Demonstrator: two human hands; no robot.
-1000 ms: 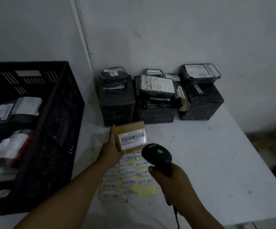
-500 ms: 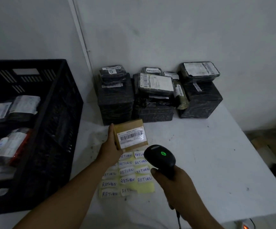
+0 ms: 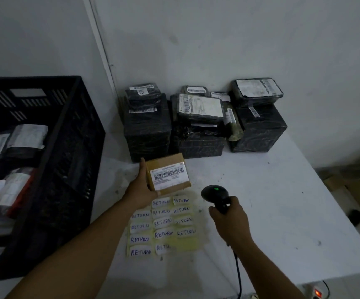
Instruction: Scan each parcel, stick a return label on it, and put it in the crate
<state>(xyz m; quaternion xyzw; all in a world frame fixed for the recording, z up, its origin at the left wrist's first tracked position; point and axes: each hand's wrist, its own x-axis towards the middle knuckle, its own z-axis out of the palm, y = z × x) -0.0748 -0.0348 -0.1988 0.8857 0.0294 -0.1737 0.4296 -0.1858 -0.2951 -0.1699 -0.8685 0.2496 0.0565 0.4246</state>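
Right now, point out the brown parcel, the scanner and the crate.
brown parcel (image 3: 168,174): head view, on its white barcode label.
scanner (image 3: 214,193): head view, on its black head.
crate (image 3: 75,134): head view, on its right wall.

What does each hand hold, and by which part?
Left hand holds the brown parcel by its left edge. Right hand grips the barcode scanner by its handle.

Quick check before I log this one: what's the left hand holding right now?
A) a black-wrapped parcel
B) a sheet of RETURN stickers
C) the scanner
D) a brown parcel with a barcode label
D: the left hand grips the brown parcel, barcode label facing up, while the right hand holds the scanner.
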